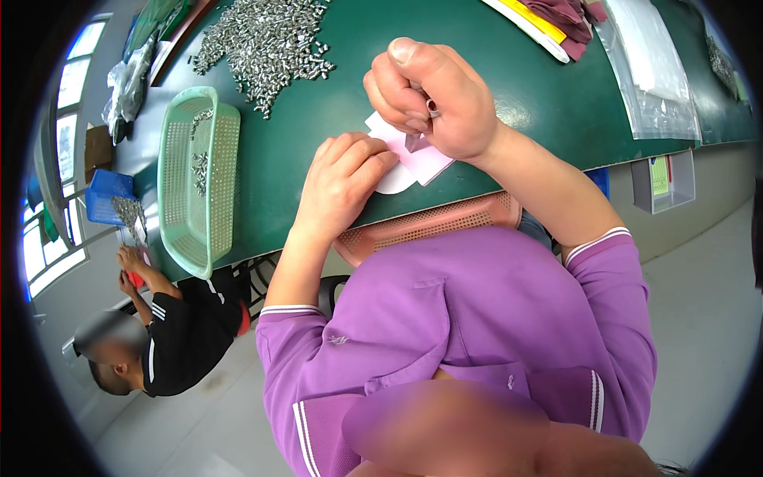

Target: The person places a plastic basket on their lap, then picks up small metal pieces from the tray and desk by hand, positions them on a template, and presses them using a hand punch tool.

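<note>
pale pink paper [430, 165] I see lying on the green surface [294, 119], metal tool [412, 142] roughly upright over it, mostly hidden

No lettering can be read. The purple polo shirt [493, 318] bears a small white mark [339, 340] on its chest, too small to make out. Below the green table's [342, 103] front edge, a yellow-green card [660, 176] in a grey box [642, 188] is equally illegible.
</note>
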### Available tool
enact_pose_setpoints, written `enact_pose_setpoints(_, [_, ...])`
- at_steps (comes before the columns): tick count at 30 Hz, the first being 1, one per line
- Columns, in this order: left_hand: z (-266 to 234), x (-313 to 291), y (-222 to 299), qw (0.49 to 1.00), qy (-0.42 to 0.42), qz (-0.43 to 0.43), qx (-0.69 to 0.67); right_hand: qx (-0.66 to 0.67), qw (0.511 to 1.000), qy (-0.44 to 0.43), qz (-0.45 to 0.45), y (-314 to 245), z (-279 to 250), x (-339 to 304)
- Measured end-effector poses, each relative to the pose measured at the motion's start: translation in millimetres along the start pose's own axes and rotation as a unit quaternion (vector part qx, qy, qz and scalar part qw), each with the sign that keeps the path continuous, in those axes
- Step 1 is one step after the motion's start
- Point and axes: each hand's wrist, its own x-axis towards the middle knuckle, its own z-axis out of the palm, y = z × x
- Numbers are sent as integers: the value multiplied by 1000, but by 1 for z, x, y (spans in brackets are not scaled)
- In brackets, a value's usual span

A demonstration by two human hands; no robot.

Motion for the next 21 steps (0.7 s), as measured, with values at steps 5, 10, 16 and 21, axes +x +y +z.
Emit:
enact_pose_setpoints(5, [9,-4,5,997,33,-46,-62,-5,1000,3,3,-1,0,0])
enact_pose_setpoints(10, [15,-8,15,975,106,-161,-111,-13,1000,6,2,0,-1,0])
enact_pose_setpoints(16, [15,-7,24,957,115,-251,-85,-12,1000,11,11,-1,0,0])
enact_pose_setpoints(21, [15,-7,27,952,109,-280,-57,-16,1000,8,12,-1,0,0])
